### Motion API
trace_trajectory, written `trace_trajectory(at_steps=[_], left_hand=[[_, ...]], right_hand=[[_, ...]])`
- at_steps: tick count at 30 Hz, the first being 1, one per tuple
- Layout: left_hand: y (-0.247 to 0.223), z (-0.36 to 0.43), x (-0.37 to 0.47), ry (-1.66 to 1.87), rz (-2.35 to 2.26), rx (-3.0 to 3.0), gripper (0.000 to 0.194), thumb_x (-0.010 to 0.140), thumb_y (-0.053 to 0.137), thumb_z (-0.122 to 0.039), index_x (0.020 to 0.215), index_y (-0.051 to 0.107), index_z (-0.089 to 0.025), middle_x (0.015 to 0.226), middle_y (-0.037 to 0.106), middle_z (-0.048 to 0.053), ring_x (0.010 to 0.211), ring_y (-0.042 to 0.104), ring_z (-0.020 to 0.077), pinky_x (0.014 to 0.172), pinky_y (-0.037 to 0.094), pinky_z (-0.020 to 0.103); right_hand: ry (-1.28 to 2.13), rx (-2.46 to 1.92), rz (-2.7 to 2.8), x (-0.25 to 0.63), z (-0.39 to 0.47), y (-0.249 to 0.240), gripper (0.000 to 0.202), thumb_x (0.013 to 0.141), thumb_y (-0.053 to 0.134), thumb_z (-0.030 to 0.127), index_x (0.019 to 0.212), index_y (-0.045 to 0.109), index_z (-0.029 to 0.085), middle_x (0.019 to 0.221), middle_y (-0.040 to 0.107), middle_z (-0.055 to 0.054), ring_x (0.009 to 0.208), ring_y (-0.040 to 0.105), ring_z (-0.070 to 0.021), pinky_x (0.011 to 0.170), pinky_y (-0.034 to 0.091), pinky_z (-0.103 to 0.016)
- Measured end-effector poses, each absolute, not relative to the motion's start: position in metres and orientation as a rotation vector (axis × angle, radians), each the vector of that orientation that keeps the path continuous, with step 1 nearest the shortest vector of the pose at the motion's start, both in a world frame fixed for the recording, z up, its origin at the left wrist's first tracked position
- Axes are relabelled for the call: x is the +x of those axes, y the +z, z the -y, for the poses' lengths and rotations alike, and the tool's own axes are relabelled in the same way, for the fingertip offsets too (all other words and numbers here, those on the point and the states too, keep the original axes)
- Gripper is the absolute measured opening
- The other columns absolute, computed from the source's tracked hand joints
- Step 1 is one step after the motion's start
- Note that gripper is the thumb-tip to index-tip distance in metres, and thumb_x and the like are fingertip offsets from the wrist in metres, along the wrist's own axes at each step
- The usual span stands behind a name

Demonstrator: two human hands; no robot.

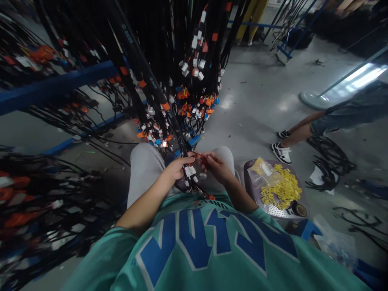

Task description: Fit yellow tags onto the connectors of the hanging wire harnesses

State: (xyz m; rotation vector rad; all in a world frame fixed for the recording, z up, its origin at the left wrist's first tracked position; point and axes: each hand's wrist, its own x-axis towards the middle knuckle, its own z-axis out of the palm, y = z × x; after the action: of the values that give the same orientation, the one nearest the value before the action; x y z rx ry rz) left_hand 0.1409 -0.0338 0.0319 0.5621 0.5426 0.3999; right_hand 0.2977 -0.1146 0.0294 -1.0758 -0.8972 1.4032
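A black wire harness (157,89) with orange tape marks slants down from the hanging bundles to my lap. My left hand (181,165) is closed around its lower end, the thumb lying across thin wires. White connectors (190,171) dangle just below that hand, over my lap. My right hand (216,165) is closed in a pinch on thin red and dark wires (200,155) between the two hands. What exactly sits at the fingertips is too small to make out.
To the right, a grey perforated basket (249,190) holds yellow plastic parts (281,188), a plastic bag and a tape roll (300,209). Hanging harnesses and a blue rack bar (60,83) fill the left. A person's legs (303,128) stand at right, near cables on the floor.
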Motion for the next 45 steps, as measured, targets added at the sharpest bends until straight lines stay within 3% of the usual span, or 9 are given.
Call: trace_trajectory(at_steps=[4,12,21,25,30,34,38,41,45], left_hand=[[0.038,0.038,0.144,0.374,-0.593,0.578,0.018,0.059,0.061,-0.006,0.077,0.063,-0.012,0.059,0.065,0.002,0.044,0.057,0.0127,0.055,0.048,0.028],[0.049,0.045,0.151,0.434,-0.72,0.537,0.022,0.058,0.069,-0.009,0.08,0.066,-0.009,0.062,0.068,0.005,0.054,0.063,0.0167,0.057,0.051,0.028],[0.054,0.046,0.152,0.455,-0.852,0.59,0.016,0.057,0.072,-0.009,0.071,0.066,-0.011,0.061,0.067,0.003,0.054,0.063,0.015,0.054,0.05,0.025],[0.056,0.046,0.152,0.402,-0.833,0.668,0.012,0.054,0.071,-0.009,0.064,0.067,-0.014,0.06,0.067,0.002,0.053,0.061,0.0139,0.054,0.049,0.024],[0.057,0.043,0.154,0.373,-0.841,0.788,0.01,0.05,0.074,-0.015,0.058,0.068,-0.017,0.058,0.067,0.001,0.052,0.059,0.0139,0.053,0.049,0.023],[0.059,0.039,0.155,0.371,-0.865,0.858,0.016,0.047,0.075,-0.019,0.062,0.07,-0.017,0.057,0.067,0.0,0.047,0.057,0.0126,0.046,0.047,0.021],[0.059,0.035,0.154,0.348,-0.902,0.828,0.021,0.045,0.075,-0.018,0.065,0.071,-0.017,0.054,0.066,-0.001,0.043,0.056,0.0127,0.043,0.047,0.021],[0.058,0.032,0.154,0.349,-0.92,0.812,0.022,0.045,0.075,-0.017,0.066,0.07,-0.015,0.055,0.066,0.001,0.043,0.057,0.0134,0.044,0.048,0.022],[0.057,0.03,0.157,0.343,-0.934,0.805,0.02,0.047,0.074,-0.016,0.067,0.069,-0.014,0.054,0.065,0.001,0.044,0.058,0.0141,0.043,0.048,0.022]], right_hand=[[1.422,-1.078,0.852,0.291,0.115,0.039,0.038,0.075,0.06,0.056,0.086,0.052,0.02,0.071,0.056,0.002,0.052,0.046,-0.0088,0.047,0.036,-0.023],[1.333,-1.167,1.016,0.289,0.115,0.042,0.035,0.075,0.059,0.053,0.08,0.044,0.021,0.058,0.047,0.006,0.049,0.04,-0.0082,0.046,0.03,-0.021],[0.808,-1.535,1.526,0.289,0.121,0.044,0.024,0.074,0.061,0.031,0.09,0.047,0.019,0.074,0.056,0.001,0.061,0.05,-0.0123,0.058,0.039,-0.025],[0.839,-1.484,1.601,0.29,0.122,0.049,0.022,0.077,0.06,0.031,0.091,0.048,0.019,0.073,0.056,0.001,0.062,0.051,-0.0121,0.058,0.04,-0.025],[0.926,-1.39,1.542,0.295,0.126,0.049,0.035,0.081,0.057,0.033,0.11,0.045,0.018,0.067,0.051,0.004,0.059,0.049,-0.0109,0.057,0.04,-0.023],[0.804,-1.582,1.336,0.339,0.148,0.031,0.034,0.083,0.052,0.035,0.111,0.049,0.017,0.069,0.054,0.002,0.061,0.05,-0.0122,0.058,0.04,-0.024],[0.413,-2.186,1.027,0.409,0.208,0.0,0.025,0.083,0.047,0.03,0.098,0.059,0.015,0.071,0.059,-0.002,0.065,0.053,-0.0151,0.062,0.042,-0.026],[0.324,-2.47,0.869,0.441,0.252,-0.026,0.022,0.081,0.042,0.02,0.081,0.063,0.012,0.072,0.063,-0.007,0.068,0.056,-0.0189,0.066,0.044,-0.03],[0.325,-2.516,0.892,0.444,0.26,-0.059,0.03,0.076,0.04,0.007,0.088,0.067,0.011,0.094,0.068,-0.013,0.091,0.06,-0.0215,0.083,0.045,-0.032]])
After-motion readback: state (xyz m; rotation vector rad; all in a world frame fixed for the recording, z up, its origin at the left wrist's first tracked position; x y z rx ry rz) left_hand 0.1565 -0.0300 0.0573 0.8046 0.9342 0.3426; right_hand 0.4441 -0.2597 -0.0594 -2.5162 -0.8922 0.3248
